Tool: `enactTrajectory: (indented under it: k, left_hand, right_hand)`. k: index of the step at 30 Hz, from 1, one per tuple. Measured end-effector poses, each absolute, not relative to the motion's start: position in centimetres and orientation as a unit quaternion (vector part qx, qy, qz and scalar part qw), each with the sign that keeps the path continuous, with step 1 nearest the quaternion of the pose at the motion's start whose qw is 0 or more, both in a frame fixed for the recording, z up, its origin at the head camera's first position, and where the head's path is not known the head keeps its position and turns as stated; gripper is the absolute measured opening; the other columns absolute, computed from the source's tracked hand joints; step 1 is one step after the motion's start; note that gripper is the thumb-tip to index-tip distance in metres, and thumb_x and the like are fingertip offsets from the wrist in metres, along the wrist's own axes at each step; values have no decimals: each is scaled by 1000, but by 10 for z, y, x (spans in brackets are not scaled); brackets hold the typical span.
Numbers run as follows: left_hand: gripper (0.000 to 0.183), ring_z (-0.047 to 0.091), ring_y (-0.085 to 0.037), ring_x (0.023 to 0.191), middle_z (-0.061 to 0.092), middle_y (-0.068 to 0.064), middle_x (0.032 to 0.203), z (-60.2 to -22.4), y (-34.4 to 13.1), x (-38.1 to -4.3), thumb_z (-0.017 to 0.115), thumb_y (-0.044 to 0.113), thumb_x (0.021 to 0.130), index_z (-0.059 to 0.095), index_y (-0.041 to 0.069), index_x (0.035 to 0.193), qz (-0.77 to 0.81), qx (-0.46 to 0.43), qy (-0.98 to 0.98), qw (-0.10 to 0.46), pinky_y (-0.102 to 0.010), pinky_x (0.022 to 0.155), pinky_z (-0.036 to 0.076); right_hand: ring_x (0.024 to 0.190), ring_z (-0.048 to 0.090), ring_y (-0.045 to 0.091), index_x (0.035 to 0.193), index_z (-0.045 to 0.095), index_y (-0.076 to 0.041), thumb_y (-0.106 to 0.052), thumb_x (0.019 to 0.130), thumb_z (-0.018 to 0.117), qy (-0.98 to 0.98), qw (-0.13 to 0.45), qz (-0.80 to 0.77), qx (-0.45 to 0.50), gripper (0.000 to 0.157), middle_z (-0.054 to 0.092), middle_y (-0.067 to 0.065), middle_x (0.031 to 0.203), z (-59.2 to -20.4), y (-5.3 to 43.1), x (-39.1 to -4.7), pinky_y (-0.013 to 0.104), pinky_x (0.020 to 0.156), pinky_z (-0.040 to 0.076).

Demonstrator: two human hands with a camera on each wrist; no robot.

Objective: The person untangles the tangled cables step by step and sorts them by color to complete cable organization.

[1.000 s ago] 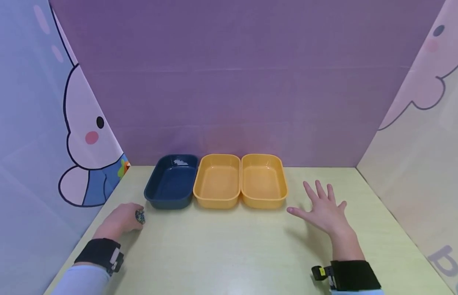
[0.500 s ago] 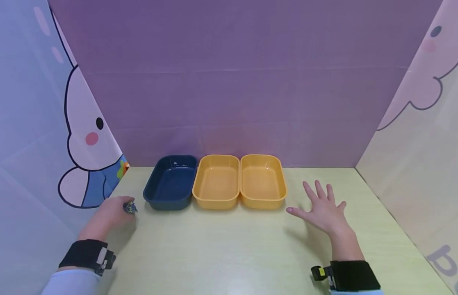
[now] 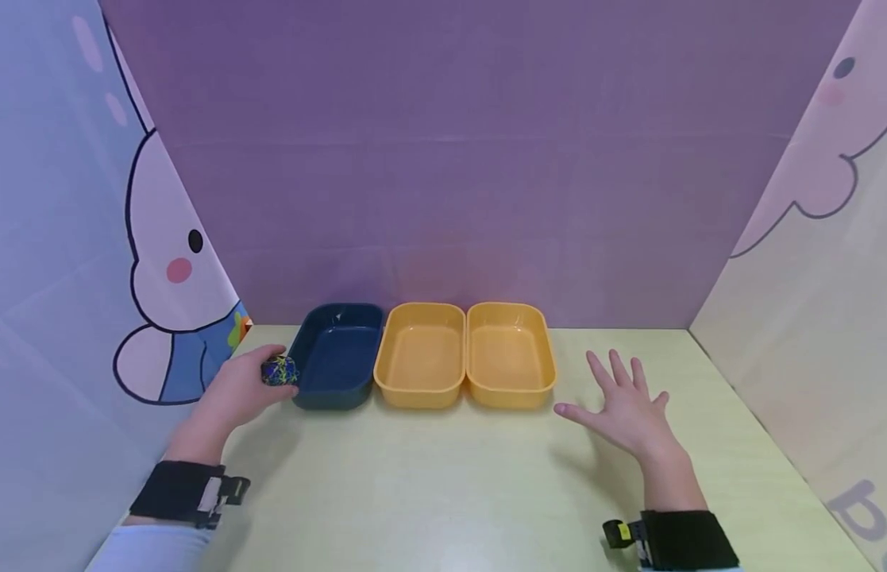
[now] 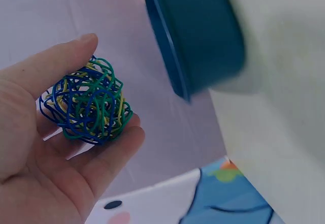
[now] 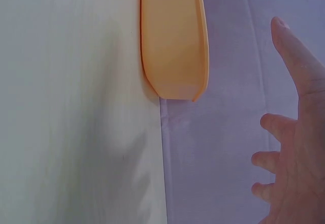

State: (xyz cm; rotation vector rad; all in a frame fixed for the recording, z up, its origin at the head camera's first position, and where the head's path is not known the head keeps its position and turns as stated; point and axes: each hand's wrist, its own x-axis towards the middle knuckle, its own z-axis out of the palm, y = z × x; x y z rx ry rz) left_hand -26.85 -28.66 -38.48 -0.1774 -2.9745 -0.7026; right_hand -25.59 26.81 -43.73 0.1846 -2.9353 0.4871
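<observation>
Left hand (image 3: 239, 387) pinches the ball (image 3: 279, 370) (super tangly, multicolored) just left of the blue tray (image 3: 339, 357). Right hand (image 3: 632, 413) is spread wide, right of the yellow trays (image 3: 510, 349).

Purple backdrop (image 3: 472, 183) with faint horizontal creases stood behind pale tabletop (image 3: 443, 485); blue panel (image 3: 50, 262) bearing white cartoon figure (image 3: 164, 214) rose at left, cream panel (image 3: 807, 334) with pink cartoon shape (image 3: 815, 171) at right; soft sheen lay across tabletop

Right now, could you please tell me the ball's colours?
The ball is blue, green and yellow, clearest in the left wrist view.
</observation>
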Motion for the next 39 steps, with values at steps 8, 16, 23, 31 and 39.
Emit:
enactTrajectory:
  k: [8, 16, 23, 31, 39]
  left_hand:
    - [74, 52, -36, 104, 54, -21, 124, -384, -255, -269, 78, 40, 79, 44, 7, 137, -266, -63, -960, 69, -52, 83, 51]
    - [73, 51, -34, 108, 53, -18, 128, -383, -226, -270, 78, 44, 78, 47, 12, 135, -308, -80, -943, 100, -52, 87, 49]
    - [74, 53, -27, 104, 54, -12, 128, -391, -203, -270, 77, 48, 76, 49, 15, 136, -357, -96, -921, 123, -47, 85, 51]
    - [63, 55, -24, 101, 61, -3, 117, -405, -165, -272, 81, 46, 73, 56, 22, 126, -424, -126, -887, 137, -44, 81, 54]
    - [59, 56, -15, 93, 59, 3, 111, -415, -140, -275, 82, 44, 72, 60, 20, 121, -447, -186, -864, 142, -42, 79, 55]
  right_hand:
    - [135, -16, 41, 154, 9, -25, -86, 72, 48, -981, 83, 167, 60, 110, 2, 18, 156, -437, 268, -255, 87, 82, -1]
    - [136, -14, 40, 154, 9, -26, -85, 72, 49, -978, 86, 178, 62, 109, 2, 17, 156, -434, 267, -255, 87, 82, 2]
    - [136, -12, 40, 154, 8, -26, -84, 73, 50, -976, 83, 192, 64, 108, 0, 15, 157, -432, 266, -254, 87, 83, 4]
    - [138, -6, 39, 154, 7, -29, -76, 77, 56, -961, 75, 253, 79, 103, 1, 10, 157, -430, 265, -254, 81, 91, 12]
    - [139, 5, 34, 153, 11, -32, -67, 80, 62, -941, 83, 314, 98, 95, 5, 4, 158, -426, 258, -251, 75, 97, 18]
